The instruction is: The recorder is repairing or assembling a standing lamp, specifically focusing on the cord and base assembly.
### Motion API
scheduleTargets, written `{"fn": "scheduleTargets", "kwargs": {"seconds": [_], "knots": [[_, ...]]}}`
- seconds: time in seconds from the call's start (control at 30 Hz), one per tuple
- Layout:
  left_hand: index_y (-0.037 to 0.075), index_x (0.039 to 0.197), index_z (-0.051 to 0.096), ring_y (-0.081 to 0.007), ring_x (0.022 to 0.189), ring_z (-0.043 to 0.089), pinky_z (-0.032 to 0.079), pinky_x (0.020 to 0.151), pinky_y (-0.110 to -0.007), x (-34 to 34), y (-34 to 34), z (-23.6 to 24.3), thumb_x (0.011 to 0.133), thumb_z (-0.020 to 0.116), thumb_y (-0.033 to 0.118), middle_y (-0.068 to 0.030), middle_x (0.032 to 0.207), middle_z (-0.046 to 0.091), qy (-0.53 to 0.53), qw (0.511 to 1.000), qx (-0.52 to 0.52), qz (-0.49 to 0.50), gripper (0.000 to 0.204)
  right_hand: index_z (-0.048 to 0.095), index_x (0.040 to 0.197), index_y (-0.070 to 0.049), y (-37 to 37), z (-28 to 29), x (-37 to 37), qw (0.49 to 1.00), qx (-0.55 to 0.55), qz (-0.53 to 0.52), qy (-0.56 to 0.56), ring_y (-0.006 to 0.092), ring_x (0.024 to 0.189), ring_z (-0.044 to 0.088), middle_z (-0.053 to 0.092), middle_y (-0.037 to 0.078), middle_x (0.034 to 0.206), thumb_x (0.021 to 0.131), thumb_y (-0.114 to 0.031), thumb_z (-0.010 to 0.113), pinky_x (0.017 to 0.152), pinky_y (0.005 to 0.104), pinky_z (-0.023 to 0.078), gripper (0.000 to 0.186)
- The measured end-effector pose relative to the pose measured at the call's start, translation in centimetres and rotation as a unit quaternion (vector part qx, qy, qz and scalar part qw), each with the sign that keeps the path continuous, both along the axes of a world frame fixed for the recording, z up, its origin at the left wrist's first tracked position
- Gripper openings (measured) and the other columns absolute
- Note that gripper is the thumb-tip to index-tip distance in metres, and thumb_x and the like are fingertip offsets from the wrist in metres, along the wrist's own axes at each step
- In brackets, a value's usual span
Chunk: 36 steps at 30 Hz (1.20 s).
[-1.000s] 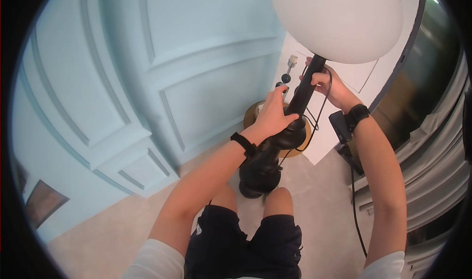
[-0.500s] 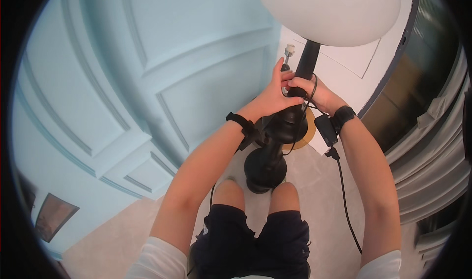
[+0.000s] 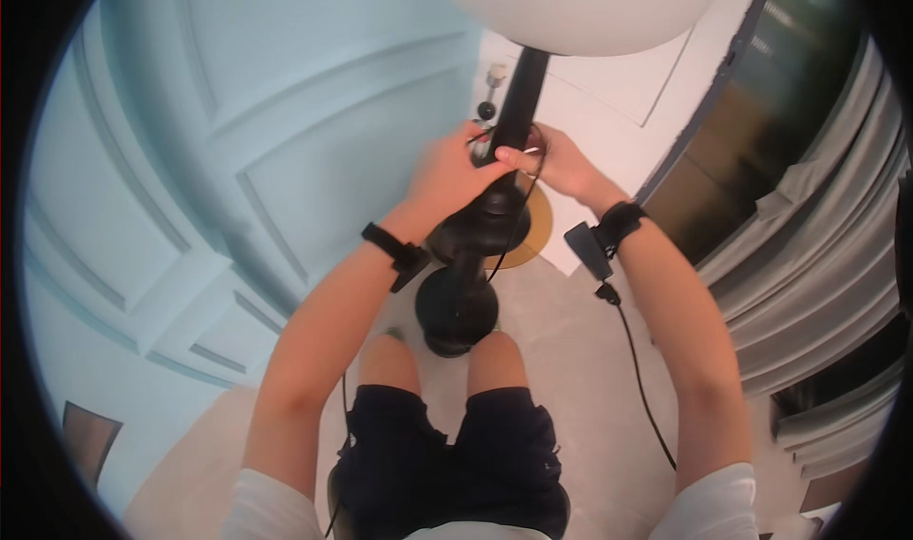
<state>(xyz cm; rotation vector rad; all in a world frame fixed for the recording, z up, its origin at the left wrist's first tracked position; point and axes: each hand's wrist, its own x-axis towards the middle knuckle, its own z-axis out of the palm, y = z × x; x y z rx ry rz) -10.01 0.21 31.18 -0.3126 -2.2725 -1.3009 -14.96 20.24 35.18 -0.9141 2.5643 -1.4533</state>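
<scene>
A tall black lamp stem (image 3: pixel 521 93) rises to a large white shade (image 3: pixel 575 7); its bulbous lower part (image 3: pixel 456 307) stands between my knees. My left hand (image 3: pixel 456 164), slightly blurred, is closed around the stem from the left. My right hand (image 3: pixel 542 155) is closed on it from the right, thumb across the front, with a thin black cord (image 3: pixel 492 269) running past its fingers. Behind them is a small fitting (image 3: pixel 495 74) with a pale socket and black ball. A round gold disc (image 3: pixel 534 235) shows behind the lamp's lower part.
A light blue panelled wall (image 3: pixel 238 112) fills the left and a white panel (image 3: pixel 618 93) stands behind the lamp. Grey draped fabric (image 3: pixel 808 274) and a dark glass surface (image 3: pixel 780 83) are on the right. A black cable (image 3: pixel 642 397) hangs beside my right forearm.
My right hand has slid down the stem to meet my left hand, and their fingers are now close together. The whole scene has shifted leftward in the picture.
</scene>
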Motion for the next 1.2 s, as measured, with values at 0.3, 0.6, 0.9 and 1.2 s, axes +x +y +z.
{"fn": "scheduleTargets", "kwargs": {"seconds": [0.3,0.6,0.9,1.2], "knots": [[0.004,0.098,0.057,-0.0333,0.071,0.066,0.050,0.064,-0.043,1.0,-0.2,-0.2,0.088,0.081,0.024,-0.0108,0.078,0.067,0.013,0.998,-0.006,0.065,0.032,0.060,0.127,-0.009,3.4,-6.4,4.1,0.945,-0.246,-0.033,-0.213,0.0148,0.122,0.059,0.068,0.006,0.125,0.111,-0.034,0.053,0.107,0.0372,0.047,0.031],[0.006,0.099,0.055,-0.0375,0.064,0.067,0.047,0.056,-0.044,11.0,2.7,0.0,0.100,0.066,0.019,-0.0145,0.070,0.066,0.025,0.993,0.096,-0.057,0.017,0.053,0.136,-0.006,4.4,-6.4,4.5,0.968,-0.185,-0.105,-0.135,0.0113,0.076,0.060,0.060,0.003,0.089,0.101,-0.007,0.059,0.075,0.0277,0.056,0.035],[0.003,0.098,0.059,-0.0191,0.052,0.056,0.040,0.050,-0.031,21.8,4.0,0.2,0.096,0.067,0.002,-0.0101,0.068,0.059,0.081,0.975,0.148,-0.142,0.009,0.057,0.117,-0.010,7.8,-9.0,3.0,0.980,-0.121,-0.151,-0.045,0.0091,0.080,0.058,0.061,0.001,0.097,0.101,-0.004,0.059,0.073,0.0278,0.055,0.017],[0.008,0.101,0.064,-0.0265,0.056,0.059,0.041,0.053,-0.036,29.1,4.5,-2.0,0.092,0.074,0.012,-0.0055,0.065,0.058,0.055,0.972,0.123,-0.192,0.014,0.064,0.102,-0.002,6.4,-11.3,3.7,0.994,-0.055,-0.090,0.018,0.0104,0.087,0.063,0.066,0.002,0.096,0.101,0.004,0.056,0.083,0.0261,0.051,0.010]]}}
